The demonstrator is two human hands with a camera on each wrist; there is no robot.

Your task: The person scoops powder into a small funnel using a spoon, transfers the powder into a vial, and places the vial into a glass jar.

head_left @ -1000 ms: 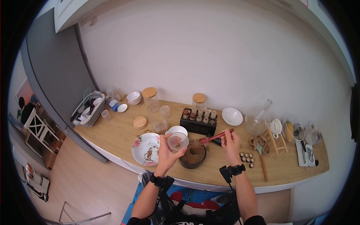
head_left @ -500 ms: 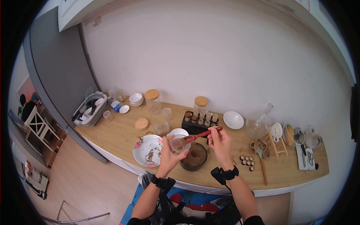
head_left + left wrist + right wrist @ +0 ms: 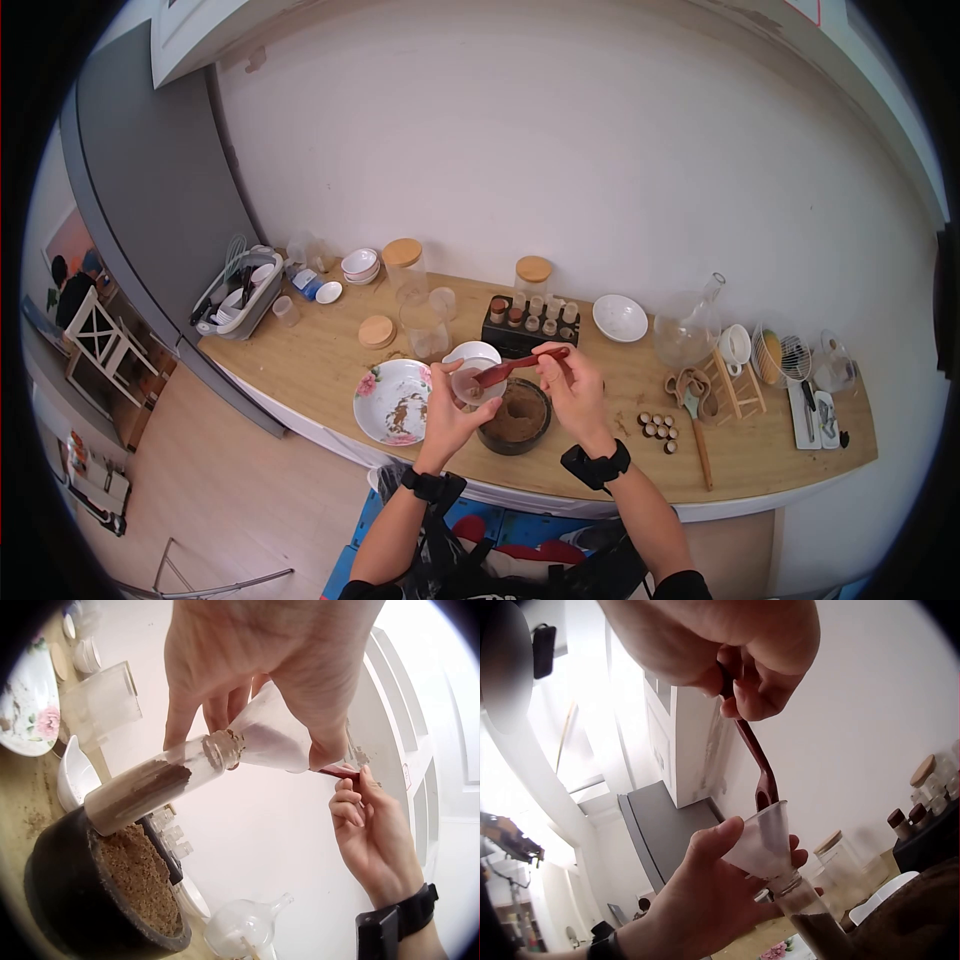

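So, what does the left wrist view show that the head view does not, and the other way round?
Only the left wrist view shows the small glass bottle under the funnel, partly filled with brown powder.

Only the head view shows the wider counter: the flowered plate, the dish rack and the spice rack.

Both show the left hand holding the funnel, the right hand holding the red spoon with its tip in the funnel, and the dark bowl of brown powder below.

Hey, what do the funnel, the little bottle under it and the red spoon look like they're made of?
Funnel: frosted translucent plastic, probably; light glows through its matte wall. Bottle: clear glass or hard plastic, since the brown powder shows through sharply. Red spoon: smooth, evenly coloured, likely plastic or lacquered wood.
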